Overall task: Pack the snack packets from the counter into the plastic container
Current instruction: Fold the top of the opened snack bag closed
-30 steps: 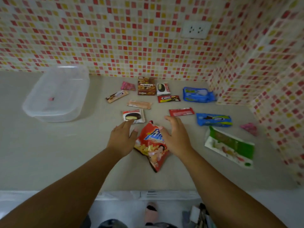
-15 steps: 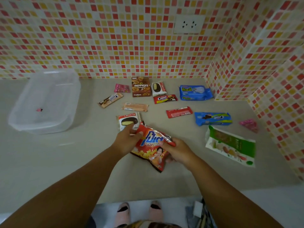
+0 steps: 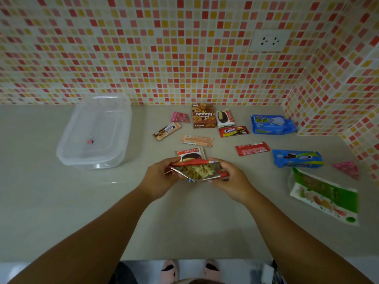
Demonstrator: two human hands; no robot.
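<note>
Both hands pinch chip bag point(image 3: 198, 171): left hand point(image 3: 162, 178), right hand point(image 3: 229, 181) fingers clamped on opposite edges, mouth spread, chips visible, likely kept upright against spilling. Container point(image 3: 94, 130) far left of fingers, near-empty.

Behind the open chip bag point(image 3: 198, 171) you hold, a white-and-red packet point(image 3: 190, 154) reads "Choco Pie". Farther back from the bag, a brown box point(image 3: 204, 115) reads "Collon" along its near edge. Right of that box, a red wrapper point(image 3: 233, 131) reads something like "Cream-O"; other print is too blurred.
</note>
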